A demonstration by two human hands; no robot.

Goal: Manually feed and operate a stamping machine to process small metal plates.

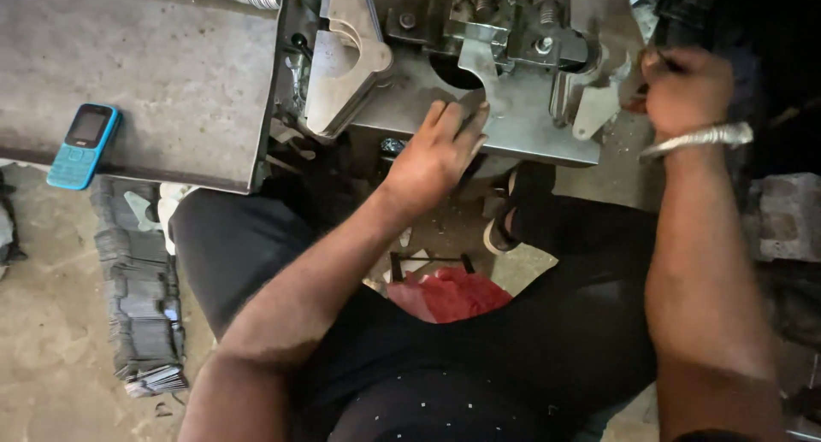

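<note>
Metal plate (513,121) under flat left hand (436,156).

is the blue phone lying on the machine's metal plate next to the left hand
No, the blue phone lies far off on the grey slab, while the left hand rests on the metal plate.

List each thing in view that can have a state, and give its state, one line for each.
Left hand: open, flat on the metal plate of the machine.
Right hand: closed around a dark handle at the machine's right side.
Blue phone: lying face up on the grey bench, screen dark.
Metal bracelet: worn on the right wrist.
Stack of cut metal pieces: piled on the machine, left of the plate.
Red cloth: crumpled on the floor.
</note>
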